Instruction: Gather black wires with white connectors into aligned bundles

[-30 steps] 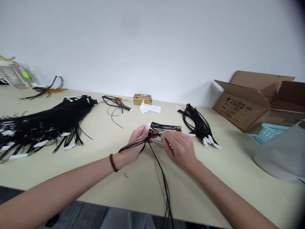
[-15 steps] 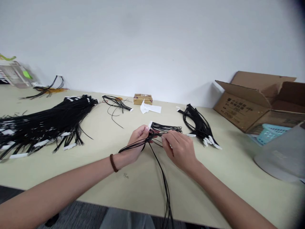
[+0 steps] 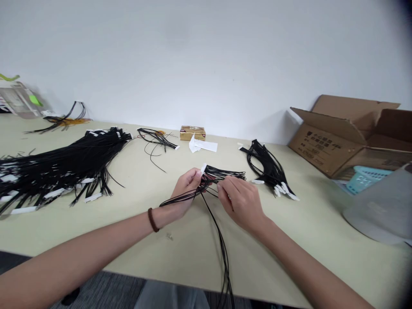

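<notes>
My left hand [image 3: 187, 189] pinches the white connector [image 3: 204, 168] end of a black wire harness [image 3: 222, 172] above the middle of the table. Several of its wires loop back over the left wrist, and a few hang down past the table's front edge. My right hand [image 3: 241, 198] is closed at the right side of the harness, thumb and fingertips pressed together on thin black wires. Which wires lie in that pinch is partly hidden by the fingers.
A large heap of black harnesses [image 3: 74, 161] lies at the left. A smaller harness bundle [image 3: 267, 165] lies right of centre. Behind stand a gold box [image 3: 192, 133] and white paper [image 3: 206, 146]. An open carton [image 3: 325, 148], a teal basket [image 3: 365, 180] and a grey bin [image 3: 380, 210] are at the right.
Both hands stay almost in place with the harness. The right hand has shifted very slightly left, and the wires near the left palm lie a little differently.
</notes>
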`<control>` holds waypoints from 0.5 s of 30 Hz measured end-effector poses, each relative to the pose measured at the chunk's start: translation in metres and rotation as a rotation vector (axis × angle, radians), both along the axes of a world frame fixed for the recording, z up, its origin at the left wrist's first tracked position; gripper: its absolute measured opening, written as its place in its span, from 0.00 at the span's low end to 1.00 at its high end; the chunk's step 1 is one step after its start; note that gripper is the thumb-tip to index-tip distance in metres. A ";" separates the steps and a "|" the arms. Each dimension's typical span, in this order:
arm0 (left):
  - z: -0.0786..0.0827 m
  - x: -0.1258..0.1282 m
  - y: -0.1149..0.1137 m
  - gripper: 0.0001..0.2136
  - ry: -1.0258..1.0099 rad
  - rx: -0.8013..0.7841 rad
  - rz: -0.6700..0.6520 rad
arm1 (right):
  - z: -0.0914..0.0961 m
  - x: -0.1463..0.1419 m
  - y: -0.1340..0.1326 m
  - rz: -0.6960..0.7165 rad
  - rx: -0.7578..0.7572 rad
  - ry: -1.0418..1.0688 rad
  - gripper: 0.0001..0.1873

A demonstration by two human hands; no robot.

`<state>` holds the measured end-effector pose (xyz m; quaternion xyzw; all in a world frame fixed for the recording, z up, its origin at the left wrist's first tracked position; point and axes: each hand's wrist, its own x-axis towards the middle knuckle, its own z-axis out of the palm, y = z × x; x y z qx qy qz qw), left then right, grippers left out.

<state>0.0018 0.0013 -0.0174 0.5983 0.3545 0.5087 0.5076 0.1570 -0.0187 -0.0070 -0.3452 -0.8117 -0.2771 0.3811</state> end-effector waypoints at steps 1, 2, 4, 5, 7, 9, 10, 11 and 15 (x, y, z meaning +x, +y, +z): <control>0.000 -0.001 0.000 0.17 0.025 0.016 0.001 | 0.000 0.000 0.000 0.002 -0.010 0.003 0.10; -0.001 -0.002 0.001 0.17 0.051 0.033 0.002 | 0.000 0.000 0.000 0.003 -0.020 0.007 0.11; -0.001 -0.003 0.001 0.17 0.096 0.062 0.004 | 0.000 0.001 0.000 0.005 -0.038 0.018 0.11; -0.001 -0.003 0.001 0.17 0.110 0.071 0.004 | 0.000 0.001 0.000 0.007 -0.043 0.023 0.11; -0.001 -0.003 0.001 0.17 0.132 0.084 -0.004 | 0.000 0.001 0.000 0.016 -0.043 0.033 0.10; 0.000 -0.004 0.000 0.17 0.165 0.100 -0.013 | 0.000 0.001 0.000 0.021 -0.036 0.032 0.09; 0.000 -0.004 0.000 0.17 0.185 0.111 -0.018 | 0.000 0.001 -0.001 0.021 -0.035 0.030 0.09; 0.001 -0.004 0.000 0.17 0.207 0.120 -0.023 | -0.001 0.001 -0.001 0.020 -0.037 0.027 0.09; 0.002 -0.004 -0.001 0.17 0.268 0.135 -0.032 | -0.001 0.001 0.000 0.028 -0.040 0.025 0.09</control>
